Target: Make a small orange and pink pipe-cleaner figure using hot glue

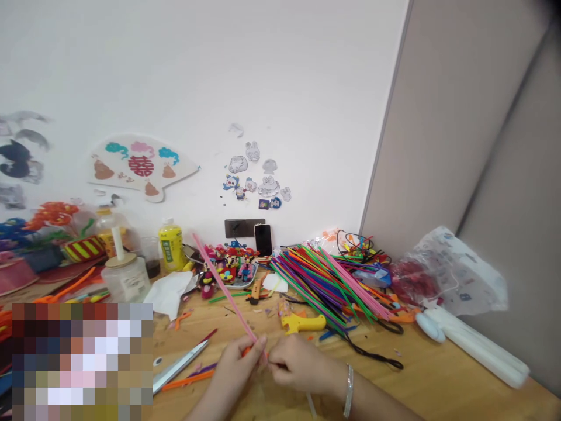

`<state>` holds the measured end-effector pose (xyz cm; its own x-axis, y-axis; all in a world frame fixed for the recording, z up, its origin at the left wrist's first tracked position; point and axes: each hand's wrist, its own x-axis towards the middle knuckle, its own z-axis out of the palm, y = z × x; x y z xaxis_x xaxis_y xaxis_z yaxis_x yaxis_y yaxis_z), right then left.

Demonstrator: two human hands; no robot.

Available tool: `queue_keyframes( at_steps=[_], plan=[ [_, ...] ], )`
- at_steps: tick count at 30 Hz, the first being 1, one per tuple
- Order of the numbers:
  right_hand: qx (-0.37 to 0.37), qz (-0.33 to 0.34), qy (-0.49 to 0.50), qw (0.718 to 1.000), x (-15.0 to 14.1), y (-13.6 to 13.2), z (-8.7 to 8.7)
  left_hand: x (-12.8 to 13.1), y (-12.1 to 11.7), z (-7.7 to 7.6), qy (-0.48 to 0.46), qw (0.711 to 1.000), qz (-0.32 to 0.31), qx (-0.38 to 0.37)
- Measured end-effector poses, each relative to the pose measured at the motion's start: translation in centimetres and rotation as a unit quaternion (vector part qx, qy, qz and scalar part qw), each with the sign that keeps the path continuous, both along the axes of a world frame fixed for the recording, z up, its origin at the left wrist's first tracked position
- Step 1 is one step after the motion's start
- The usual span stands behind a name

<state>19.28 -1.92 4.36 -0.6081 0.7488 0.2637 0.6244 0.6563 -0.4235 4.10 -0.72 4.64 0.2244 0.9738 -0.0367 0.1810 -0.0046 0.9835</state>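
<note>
I record two hands of my own: my left hand and my right hand. Pink stems between them: at least one, exact number unclear. I count one bracelet, one yellow glue gun, one phone, one fan-shaped cutout and one lidded jar. Coloured stems piled: dozens, overlapping. Figurines: several, too crowded for me to total.

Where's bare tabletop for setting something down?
Largest: front right, between the right forearm, black strap and white bar. Smaller: between the left forearm and an orange stem. Crowded: the back, with figurines, colored stems and plastic bag.
</note>
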Motion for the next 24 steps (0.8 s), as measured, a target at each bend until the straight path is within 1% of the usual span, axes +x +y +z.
queue_keyframes(
  at_steps=[3,5,8,11,13,15,18,20,21,22,24],
  plan=[
    [-0.011,-0.035,0.076,0.996,-0.4,-0.1,-0.1,-0.2,0.5,0.1,-0.041,0.999,0.030,-0.006],
    [-0.023,-0.051,0.124,0.991,-0.7,-0.2,-0.4,-0.2,0.7,-0.1,-0.072,0.997,0.028,-0.025],
    [-0.026,-0.071,0.188,0.979,-1.2,-0.2,-0.7,0.2,0.6,-0.8,-0.111,0.991,0.025,-0.071],
    [-0.035,-0.100,0.237,0.966,-1.2,-0.2,-0.8,0.6,0.3,-1.5,-0.110,0.991,0.025,-0.075],
    [-0.043,-0.099,0.239,0.965,-1.1,0.0,-1.0,0.6,0.3,-1.7,-0.082,0.995,0.022,-0.060],
    [-0.053,-0.070,0.210,0.974,-0.9,0.1,-1.1,0.5,0.3,-1.6,-0.043,0.998,0.020,-0.030],
    [-0.076,-0.008,0.125,0.989,-0.4,0.2,-1.2,0.3,0.2,-1.4,0.017,0.999,-0.021,0.038],
    [-0.086,0.018,0.080,0.993,-0.1,0.2,-1.0,0.2,0.2,-1.4,0.033,0.996,-0.052,0.068],
    [-0.087,0.021,0.074,0.993,0.0,0.1,-0.9,0.2,0.2,-1.5,0.029,0.996,-0.054,0.068],
    [-0.087,0.018,0.082,0.993,0.0,0.1,-0.7,0.2,0.3,-1.5,0.015,0.997,-0.043,0.057],
    [-0.085,-0.003,0.125,0.989,-0.2,0.0,-0.4,0.2,0.4,-1.6,-0.033,0.999,-0.003,0.017]
  ],
)
